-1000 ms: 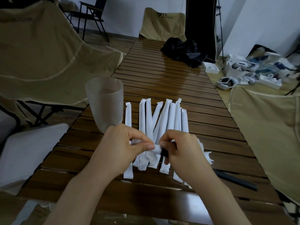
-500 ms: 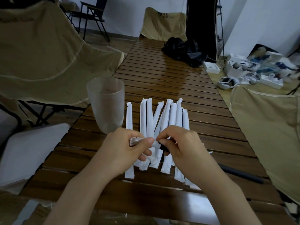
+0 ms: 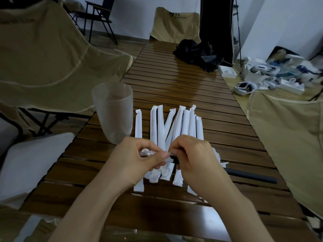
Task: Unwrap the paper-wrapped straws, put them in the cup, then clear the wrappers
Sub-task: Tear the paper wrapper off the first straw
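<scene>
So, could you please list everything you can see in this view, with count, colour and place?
cup: one, frosted clear, upright and empty, left of the straws
wrapped straws: about eight, white paper, fanned at table centre
bare straw: one, black, lying right of the hands
table: one, brown slatted wood
black bag: one, far end of table
camp chairs: several, tan fabric, around the table
headsets and boxes: white, floor at right
left hand: pinches crumpled white wrapper
right hand: pinches the black straw end
</scene>
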A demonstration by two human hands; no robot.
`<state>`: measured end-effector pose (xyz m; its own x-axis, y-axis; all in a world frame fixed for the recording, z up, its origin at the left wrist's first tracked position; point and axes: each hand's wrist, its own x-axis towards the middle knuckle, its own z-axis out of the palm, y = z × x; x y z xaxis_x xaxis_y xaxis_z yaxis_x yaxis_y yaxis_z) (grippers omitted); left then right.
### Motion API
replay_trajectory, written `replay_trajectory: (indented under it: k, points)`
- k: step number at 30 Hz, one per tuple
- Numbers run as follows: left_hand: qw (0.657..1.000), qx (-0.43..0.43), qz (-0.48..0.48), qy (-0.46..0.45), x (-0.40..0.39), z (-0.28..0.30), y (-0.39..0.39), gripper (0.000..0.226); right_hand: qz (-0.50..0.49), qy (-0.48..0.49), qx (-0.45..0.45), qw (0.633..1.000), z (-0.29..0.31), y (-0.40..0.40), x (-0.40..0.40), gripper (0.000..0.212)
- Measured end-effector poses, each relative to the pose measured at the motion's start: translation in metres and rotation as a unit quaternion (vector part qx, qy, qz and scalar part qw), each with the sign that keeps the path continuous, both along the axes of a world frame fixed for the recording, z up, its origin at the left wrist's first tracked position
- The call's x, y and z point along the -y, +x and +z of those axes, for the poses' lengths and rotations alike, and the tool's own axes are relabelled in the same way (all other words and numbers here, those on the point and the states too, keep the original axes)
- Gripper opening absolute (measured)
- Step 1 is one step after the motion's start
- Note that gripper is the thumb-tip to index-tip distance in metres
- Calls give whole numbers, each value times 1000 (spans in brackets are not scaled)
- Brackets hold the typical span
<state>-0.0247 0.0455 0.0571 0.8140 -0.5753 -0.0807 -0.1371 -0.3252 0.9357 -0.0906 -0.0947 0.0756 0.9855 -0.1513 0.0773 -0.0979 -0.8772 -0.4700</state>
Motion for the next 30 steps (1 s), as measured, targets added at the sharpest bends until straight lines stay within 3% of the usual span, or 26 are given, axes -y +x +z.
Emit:
replay_trajectory:
  k: [5, 13, 19, 22, 25, 30]
  points:
    - [998, 48, -21, 31, -1, 0, 0, 10, -22, 53, 93, 994, -3, -10, 0, 15]
    - [995, 77, 9, 55, -4, -2, 3, 16, 9, 29, -35, 999, 9, -3, 1, 17]
    - [993, 86, 2, 75, -3, -2, 4, 19, 18, 49, -66, 996, 9, -5, 2, 15]
    - [992, 95, 5, 79, -2, -2, 1, 16, 7, 113, 7, 994, 7, -6, 5, 12]
    - [992, 101, 5, 76, 2, 1, -1, 17, -16, 76, -55, 995, 7, -6, 7, 15]
    - [989, 126, 22, 70, 3, 0, -1, 16, -66, 75, -1, 995, 1, -4, 7, 18]
